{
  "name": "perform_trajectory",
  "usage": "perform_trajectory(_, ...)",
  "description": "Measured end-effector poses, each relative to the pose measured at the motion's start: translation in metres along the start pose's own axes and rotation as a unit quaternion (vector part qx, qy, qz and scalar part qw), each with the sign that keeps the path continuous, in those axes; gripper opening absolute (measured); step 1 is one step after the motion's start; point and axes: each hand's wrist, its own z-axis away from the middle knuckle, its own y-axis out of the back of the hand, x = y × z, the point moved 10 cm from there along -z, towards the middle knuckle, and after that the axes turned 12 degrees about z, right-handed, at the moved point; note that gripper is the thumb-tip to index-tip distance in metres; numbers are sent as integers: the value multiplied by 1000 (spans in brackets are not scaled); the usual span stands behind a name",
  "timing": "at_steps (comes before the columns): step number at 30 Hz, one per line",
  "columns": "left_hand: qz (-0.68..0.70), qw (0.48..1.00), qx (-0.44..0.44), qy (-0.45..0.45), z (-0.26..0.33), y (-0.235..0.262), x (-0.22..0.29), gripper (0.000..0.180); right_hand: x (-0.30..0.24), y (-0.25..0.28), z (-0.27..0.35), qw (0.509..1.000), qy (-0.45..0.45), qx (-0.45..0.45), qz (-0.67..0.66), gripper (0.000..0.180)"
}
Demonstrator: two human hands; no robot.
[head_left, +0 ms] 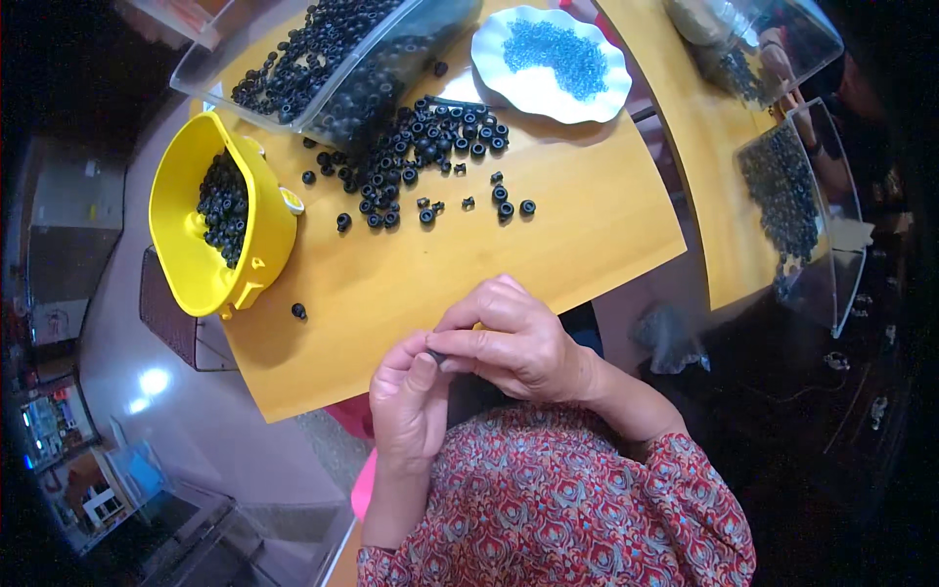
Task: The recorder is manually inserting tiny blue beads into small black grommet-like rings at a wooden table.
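Right at the near edge of the wooden table (548, 254), the two hands meet over a tiny dark piece (436, 357) that looks like one of the small black rings, though most of it is hidden by the fingers. It sits between the hands, at the thumb tip of the left hand (409, 401) and under the curled fingertips of the right hand (514, 347), so both hands are touching it and neither is clearly nearer. Its long axis cannot be told, since too little of it shows. The left hand comes up from below with its thumb stretched upward along the piece and its other fingers folded loosely behind, closed about it in a pinch. The right hand reaches across from the right with its wrist bent, knuckles up, fingers bunched tightly down onto the same spot. Both forearms come out of patterned red sleeves (577, 509) at the lower edge. Farther away on the table lies the loose heap of black rings (421, 157), well apart from the hands, with a yellow scoop-shaped tub (191, 264) of more rings to the left, a clear bin (333, 59) behind it, and a white wavy-edged dish (518, 93) of blue beads (558, 49) beyond
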Motion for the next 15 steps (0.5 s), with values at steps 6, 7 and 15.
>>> perform_trajectory(6, 29, 999, -21, -1, -9, -7, 3, 25, 25, 11, -14, 1000, -24, 3, -8, 22)
perform_trajectory(7, 32, 999, -44, -7, -13, -11, 4, 24, 42, 19, -18, 998, -47, 29, 42, 18)
perform_trajectory(15, 28, 1000, -2, -4, -19, -5, 9, 27, 116, 69, -47, 956, -80, 103, 264, 14)
